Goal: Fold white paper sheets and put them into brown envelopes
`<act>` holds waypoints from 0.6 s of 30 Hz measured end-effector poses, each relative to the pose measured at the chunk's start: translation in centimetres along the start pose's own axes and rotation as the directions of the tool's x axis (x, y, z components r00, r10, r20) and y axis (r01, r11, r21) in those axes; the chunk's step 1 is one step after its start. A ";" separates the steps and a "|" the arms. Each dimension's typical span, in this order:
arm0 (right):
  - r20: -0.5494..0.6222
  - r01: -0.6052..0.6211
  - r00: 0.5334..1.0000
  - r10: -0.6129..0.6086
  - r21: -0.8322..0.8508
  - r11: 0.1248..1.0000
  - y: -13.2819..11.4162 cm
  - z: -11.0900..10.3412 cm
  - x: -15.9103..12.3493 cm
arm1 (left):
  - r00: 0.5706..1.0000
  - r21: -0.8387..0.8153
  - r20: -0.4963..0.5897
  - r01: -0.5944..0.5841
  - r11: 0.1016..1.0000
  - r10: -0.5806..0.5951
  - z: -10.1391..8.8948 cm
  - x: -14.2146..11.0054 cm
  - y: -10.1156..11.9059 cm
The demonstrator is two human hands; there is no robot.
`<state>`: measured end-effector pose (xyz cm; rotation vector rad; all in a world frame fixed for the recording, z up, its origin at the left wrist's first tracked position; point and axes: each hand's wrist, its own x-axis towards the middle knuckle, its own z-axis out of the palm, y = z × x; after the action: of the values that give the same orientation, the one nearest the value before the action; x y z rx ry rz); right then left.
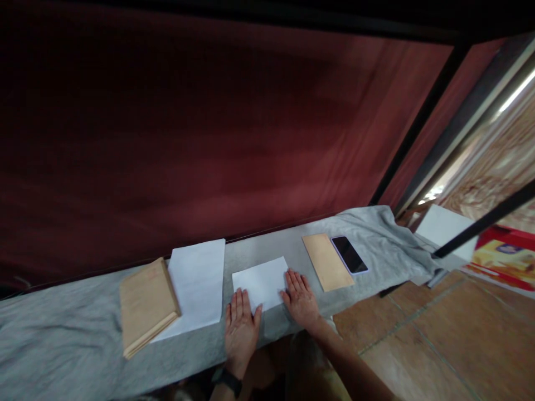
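A white sheet of paper [261, 278], smaller than the sheets on its left and apparently folded, lies on the grey cloth in front of me. My left hand [241, 328] rests flat on its lower left corner, fingers stretched out and thumb apart. On the sheet's right edge lies my right hand [300, 298], palm down with the fingers extended. To the right is a flat brown envelope [328, 262], with a dark-screened phone [350, 255] beside it. Left of my hands are larger white sheets [198, 284], partly covered by a stack of brown envelopes [146, 301].
The grey cloth [54, 334] covers a long narrow surface against a dark red wall [188, 139]. Black metal bars [418, 128] run above and at the right. A red and yellow box [505, 259] and a white panel [445, 228] stand on the tiled floor [451, 345].
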<state>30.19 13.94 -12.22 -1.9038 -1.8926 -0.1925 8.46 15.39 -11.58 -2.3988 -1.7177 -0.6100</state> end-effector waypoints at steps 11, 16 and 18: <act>0.003 -0.010 1.000 0.010 -0.006 1.000 -0.1 0.0 0.0 | 0.986 0.054 0.063 -0.157 0.986 0.154 0.3 -0.1 -1.2; -0.009 -0.011 1.000 0.011 -0.008 1.000 0.0 0.4 -0.2 | 0.956 -0.039 0.101 -0.272 0.961 0.275 0.8 0.2 1.2; -0.008 -0.008 1.000 0.008 -0.001 1.000 0.0 0.5 -0.2 | 0.944 -0.056 0.125 -0.302 0.952 0.307 1.0 0.5 2.5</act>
<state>30.09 13.90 -12.74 -1.9084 -1.8795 -0.1983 11.13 15.30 -11.97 -2.7086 -1.3423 -0.4486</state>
